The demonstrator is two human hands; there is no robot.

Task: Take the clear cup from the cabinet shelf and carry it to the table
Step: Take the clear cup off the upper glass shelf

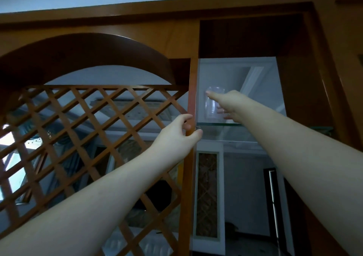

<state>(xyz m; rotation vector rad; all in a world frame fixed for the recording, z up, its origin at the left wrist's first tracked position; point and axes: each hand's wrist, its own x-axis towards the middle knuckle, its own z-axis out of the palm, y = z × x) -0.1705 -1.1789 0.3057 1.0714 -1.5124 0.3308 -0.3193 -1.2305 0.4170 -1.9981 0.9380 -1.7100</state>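
Note:
The clear cup (pixel 212 106) stands upright on a glass shelf (pixel 233 124) inside the open wooden cabinet, high up at centre right. My right hand (pixel 228 105) reaches in and wraps the cup, thumb on its left side near the rim and fingers seen through the plastic on the right. My left hand (pixel 178 133) grips the edge of the cabinet door frame (pixel 191 102), just left of and below the cup, thumb and fingers pinching the wood.
The wooden door with a lattice panel (pixel 88 137) and an arched top fills the left side. The cabinet's mirrored back reflects the room. A dark wooden side wall (pixel 306 98) closes the compartment on the right; a second glass shelf edge (pixel 235 141) lies below.

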